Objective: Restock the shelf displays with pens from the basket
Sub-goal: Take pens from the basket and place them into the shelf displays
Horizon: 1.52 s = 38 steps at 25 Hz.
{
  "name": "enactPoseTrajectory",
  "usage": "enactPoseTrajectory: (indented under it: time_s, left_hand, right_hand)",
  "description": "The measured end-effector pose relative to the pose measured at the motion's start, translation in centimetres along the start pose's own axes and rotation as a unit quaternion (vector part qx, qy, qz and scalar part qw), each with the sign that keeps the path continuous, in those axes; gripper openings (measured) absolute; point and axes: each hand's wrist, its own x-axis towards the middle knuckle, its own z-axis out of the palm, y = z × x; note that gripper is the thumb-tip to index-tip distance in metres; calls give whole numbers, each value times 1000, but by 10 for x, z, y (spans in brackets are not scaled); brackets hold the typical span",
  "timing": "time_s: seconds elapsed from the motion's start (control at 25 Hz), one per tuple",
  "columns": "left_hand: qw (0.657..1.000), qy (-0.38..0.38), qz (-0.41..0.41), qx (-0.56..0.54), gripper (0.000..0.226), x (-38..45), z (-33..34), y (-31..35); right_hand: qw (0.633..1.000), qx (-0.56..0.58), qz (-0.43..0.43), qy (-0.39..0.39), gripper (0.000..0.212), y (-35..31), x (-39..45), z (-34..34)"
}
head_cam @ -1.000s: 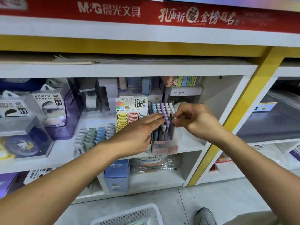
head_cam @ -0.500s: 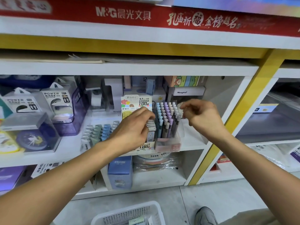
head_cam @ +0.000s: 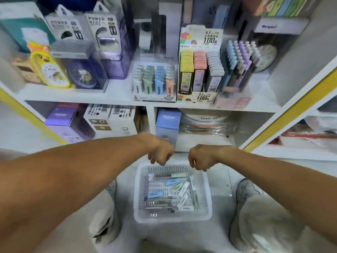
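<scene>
A white perforated basket [head_cam: 207, 189] stands on the floor between my feet, holding several pens [head_cam: 160, 205] and small pastel boxes. On the shelf above, a clear display of pastel pens [head_cam: 238, 63] stands upright at the right, beside a lead-refill display [head_cam: 199, 70]. My left hand [head_cam: 161, 155] and my right hand [head_cam: 200, 159] hang side by side just above the basket's far rim. Their fingers curl loosely downward and hold nothing that I can see.
A display of small pastel items [head_cam: 155, 79] stands left of the refill display. Power bank packs [head_cam: 102, 37], clocks [head_cam: 82, 75] and boxes [head_cam: 167, 125] fill the shelves. A yellow-edged shelf post [head_cam: 291, 114] runs at the right. My shoes [head_cam: 107, 216] flank the basket.
Both hands have left the pen display on the shelf and dropped down to just above the basket. The view has tilted down toward the floor.
</scene>
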Motion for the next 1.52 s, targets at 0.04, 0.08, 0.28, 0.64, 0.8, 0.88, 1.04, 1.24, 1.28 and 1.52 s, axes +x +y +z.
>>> enactPoseTrajectory:
  time_s: [0.04, 0.08, 0.28, 0.64, 0.8, 0.88, 1.04, 1.24, 1.28, 1.52]
  left_hand:
    - [1000, -1, -7, 5, 13, 14, 16, -5]
    - [1000, 9, -12, 7, 19, 29, 33, -9]
    - [999, 9, -37, -24, 33, 83, 126, -25]
    - [995, 70, -49, 58, 68, 123, 233, -17]
    - [992, 106, -56, 45, 62, 135, 244, -7]
    - [990, 124, -45, 46, 61, 139, 248, -5]
    - [984, 166, -54, 42, 53, 146, 257, -8]
    - [985, 169, -21, 28, 49, 151, 260, -12]
    - [986, 167, -19, 22, 48, 151, 259, -12]
    - [984, 161, 6, -75, 49, 146, 240, -26]
  right_hand:
    - [1000, 1, 9, -13, 29, 0, 20, 17]
    - [1000, 2, 16, -6, 27, 2, 36, 35]
    - [996, 21, 59, 56, 23, 21, 88, 121]
    - [974, -12, 186, 126, 73, 1, 130, 213]
    - [969, 36, 208, 127, 88, -10, 139, 224]
    - [964, 100, 207, 136, 86, -14, 142, 227]
    - [946, 164, 222, 169, 81, -16, 149, 230]
    - [927, 142, 258, 233, 53, -4, 160, 224]
    - [925, 151, 260, 232, 47, -2, 162, 222]
    - [935, 163, 241, 204, 19, 8, 164, 219]
